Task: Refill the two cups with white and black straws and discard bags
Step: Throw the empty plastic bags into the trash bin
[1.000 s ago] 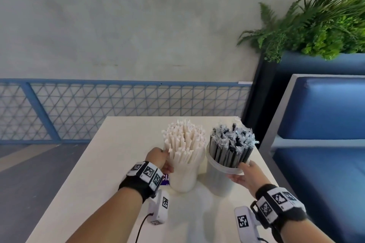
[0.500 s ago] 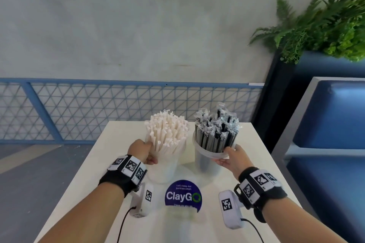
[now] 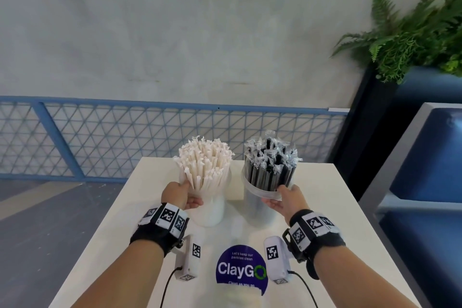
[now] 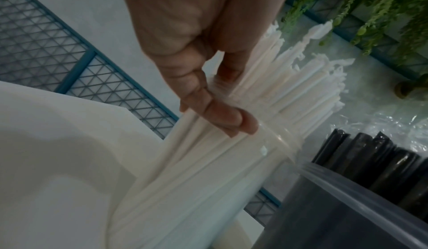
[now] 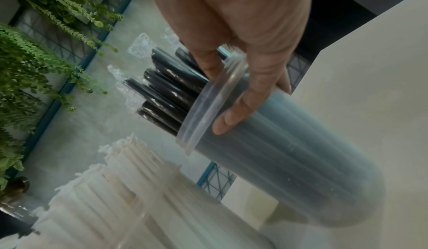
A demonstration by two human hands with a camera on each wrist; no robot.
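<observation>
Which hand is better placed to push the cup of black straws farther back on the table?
The right hand. Its fingers already grip the cup of black straws just under the rim. The left hand is busy holding the cup of white straws on the table.

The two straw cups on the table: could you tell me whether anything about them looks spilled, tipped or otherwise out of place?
Nothing stands out. The cup of white straws and the cup of black straws stand upright side by side on the table, each packed full, the left hand and right hand gripping them near the rims. No straws lie loose.
</observation>
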